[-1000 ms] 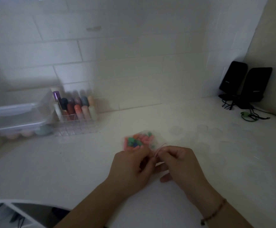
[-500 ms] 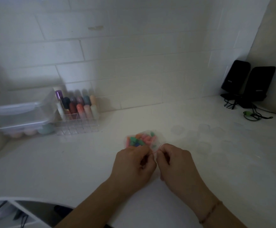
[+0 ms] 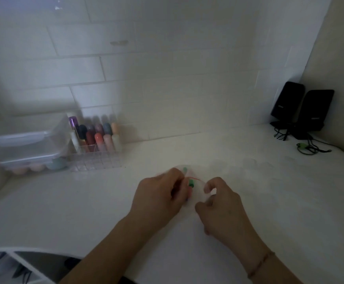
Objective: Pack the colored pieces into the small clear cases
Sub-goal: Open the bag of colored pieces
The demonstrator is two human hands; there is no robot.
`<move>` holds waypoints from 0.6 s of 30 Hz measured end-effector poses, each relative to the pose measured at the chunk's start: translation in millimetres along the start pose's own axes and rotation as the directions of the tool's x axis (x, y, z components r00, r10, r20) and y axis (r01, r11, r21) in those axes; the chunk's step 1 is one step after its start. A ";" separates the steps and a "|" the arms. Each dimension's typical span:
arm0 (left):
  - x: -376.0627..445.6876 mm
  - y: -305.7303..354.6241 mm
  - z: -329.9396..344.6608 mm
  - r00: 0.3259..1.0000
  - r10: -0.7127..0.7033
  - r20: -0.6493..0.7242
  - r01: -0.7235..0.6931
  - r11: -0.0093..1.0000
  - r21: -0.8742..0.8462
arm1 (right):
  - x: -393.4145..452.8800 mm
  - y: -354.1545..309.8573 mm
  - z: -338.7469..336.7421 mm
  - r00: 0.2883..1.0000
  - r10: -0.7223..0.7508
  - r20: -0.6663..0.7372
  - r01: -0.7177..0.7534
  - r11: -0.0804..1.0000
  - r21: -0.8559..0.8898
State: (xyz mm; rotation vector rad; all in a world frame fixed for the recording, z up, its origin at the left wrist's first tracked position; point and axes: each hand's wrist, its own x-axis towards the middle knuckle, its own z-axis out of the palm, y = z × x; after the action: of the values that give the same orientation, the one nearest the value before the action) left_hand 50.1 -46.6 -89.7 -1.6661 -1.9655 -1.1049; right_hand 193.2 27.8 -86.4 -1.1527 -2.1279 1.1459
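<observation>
Clear crinkled bag [image 3: 195, 181] of green pieces [image 3: 191, 183], pinched by left grip [image 3: 163, 193], right grip [image 3: 220, 206]

A small clear plastic bag [image 3: 195, 181] of green and pink pieces [image 3: 191, 183] is gripped by the curled left hand [image 3: 159, 198] above the white counter [image 3: 64, 201]; the bag's edge is pinched by the right hand [image 3: 221, 210]. A clear acrylic organiser of coloured tubes [image 3: 97, 144] and two black speakers [image 3: 302, 109] are seen behind.
</observation>
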 end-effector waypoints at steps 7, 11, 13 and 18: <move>20.7 1.3 -31.0 0.963 0.087 0.255 -0.147 0.963 0.227 | 16.8 15.7 -22.8 0.985 -0.069 -0.157 0.032 0.973 -0.227; 40.8 -10.1 -10.9 0.981 -0.093 0.171 0.111 0.989 -0.102 | 25.9 27.6 -21.5 0.984 -0.079 -0.159 0.066 0.994 -0.086; 55.9 -36.3 10.5 0.944 -0.234 0.234 0.241 0.971 -0.001 | 30.2 30.2 -24.8 0.976 -0.107 -0.191 0.106 0.994 -0.018; 61.4 -53.7 48.7 0.771 -0.359 0.526 0.410 0.912 0.020 | 34.9 34.1 -23.2 0.959 -0.188 -0.213 0.221 0.965 0.140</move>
State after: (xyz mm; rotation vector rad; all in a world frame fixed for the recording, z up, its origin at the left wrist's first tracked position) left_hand -5.3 30.2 -96.9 -1.7985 -2.7428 -0.9472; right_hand 206.2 77.9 -102.0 -0.9081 -1.9123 1.0421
